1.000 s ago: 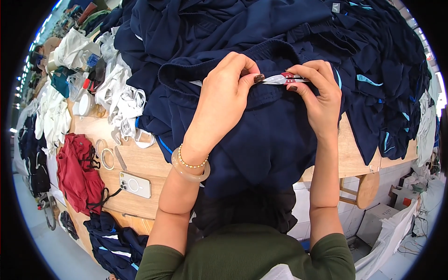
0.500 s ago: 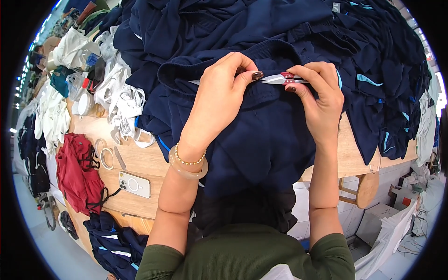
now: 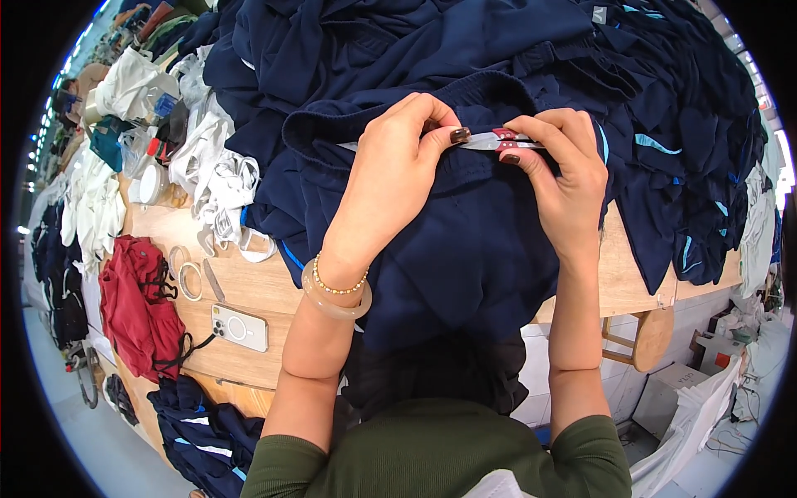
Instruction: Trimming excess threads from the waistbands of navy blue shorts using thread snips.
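Nearest the bottom of the frame, both forearms reach up over the bench (image 3: 249, 290) edge to the navy garment (image 3: 465, 249) spread mid-frame. Left hand (image 3: 394, 170) has its fingers pinched together on the waistband, holding the fabric taut. Right hand (image 3: 564, 178) has fingers clamped on small thread snips (image 3: 496, 139), just above centre. Looks like the thread-trimming step; next move probably needs the blades eased onto a loose thread without nicking cloth. Snips lie roughly horizontal, tip pointing to frame left at the left thumb. Further up, more navy clothes piled (image 3: 498, 41).
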The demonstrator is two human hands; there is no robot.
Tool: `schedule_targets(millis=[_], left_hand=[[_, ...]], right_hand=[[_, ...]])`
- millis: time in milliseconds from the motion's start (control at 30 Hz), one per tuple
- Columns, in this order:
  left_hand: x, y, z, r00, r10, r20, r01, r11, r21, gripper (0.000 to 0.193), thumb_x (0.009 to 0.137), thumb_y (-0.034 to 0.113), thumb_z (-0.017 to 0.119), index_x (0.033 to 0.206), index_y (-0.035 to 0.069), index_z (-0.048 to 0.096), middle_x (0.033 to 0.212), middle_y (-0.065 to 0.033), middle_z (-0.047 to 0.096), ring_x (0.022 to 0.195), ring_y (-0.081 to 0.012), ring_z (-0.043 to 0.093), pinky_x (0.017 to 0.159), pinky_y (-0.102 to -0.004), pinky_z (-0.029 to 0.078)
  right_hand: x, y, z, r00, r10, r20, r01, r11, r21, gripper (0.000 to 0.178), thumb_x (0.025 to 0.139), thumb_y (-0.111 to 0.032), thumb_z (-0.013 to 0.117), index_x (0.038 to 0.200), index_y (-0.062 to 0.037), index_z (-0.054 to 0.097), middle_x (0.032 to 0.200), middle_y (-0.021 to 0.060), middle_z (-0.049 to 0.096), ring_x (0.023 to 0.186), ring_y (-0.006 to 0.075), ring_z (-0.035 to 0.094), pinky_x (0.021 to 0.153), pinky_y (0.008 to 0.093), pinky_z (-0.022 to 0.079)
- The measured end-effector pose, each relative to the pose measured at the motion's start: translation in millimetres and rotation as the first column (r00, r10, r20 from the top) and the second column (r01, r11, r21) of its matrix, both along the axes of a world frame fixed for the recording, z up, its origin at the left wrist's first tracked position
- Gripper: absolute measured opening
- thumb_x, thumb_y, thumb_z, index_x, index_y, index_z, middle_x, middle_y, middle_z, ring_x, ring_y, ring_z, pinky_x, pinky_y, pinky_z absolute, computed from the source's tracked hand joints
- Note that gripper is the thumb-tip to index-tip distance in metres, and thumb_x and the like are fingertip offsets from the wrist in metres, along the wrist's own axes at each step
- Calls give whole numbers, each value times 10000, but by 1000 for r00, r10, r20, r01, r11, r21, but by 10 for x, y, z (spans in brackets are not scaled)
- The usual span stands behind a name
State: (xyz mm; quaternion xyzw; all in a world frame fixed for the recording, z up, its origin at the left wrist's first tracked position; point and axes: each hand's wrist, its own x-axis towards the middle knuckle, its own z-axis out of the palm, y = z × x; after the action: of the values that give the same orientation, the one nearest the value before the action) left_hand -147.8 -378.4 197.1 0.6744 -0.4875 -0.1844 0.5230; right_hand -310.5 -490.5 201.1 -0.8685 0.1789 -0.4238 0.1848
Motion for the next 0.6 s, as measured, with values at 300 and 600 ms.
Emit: schedule_targets(millis=[300, 600], left_hand=[[9, -4, -17, 999, -8, 50, 8, 1000, 1, 51, 956, -14, 580, 964, -52, 613, 825, -63, 653, 721, -108, 599, 683, -251, 498], [4, 5, -1, 999, -7, 33, 6, 1000, 12, 55, 962, -15, 567, 966, -49, 610, 837, -62, 661, 740, -105, 612, 690, -248, 506]], right_hand=[[16, -10, -22, 999, 33, -4, -33, 999, 35, 213, 744, -15, 782, 946, -37, 717, 890, 38, 615, 834, 216, 537, 717, 312, 459], [-19, -21, 0, 999, 34, -28, -32, 998, 50, 216, 749, -23, 779, 952, -35, 707, 891, 44, 604, 833, 223, 531, 721, 317, 455]])
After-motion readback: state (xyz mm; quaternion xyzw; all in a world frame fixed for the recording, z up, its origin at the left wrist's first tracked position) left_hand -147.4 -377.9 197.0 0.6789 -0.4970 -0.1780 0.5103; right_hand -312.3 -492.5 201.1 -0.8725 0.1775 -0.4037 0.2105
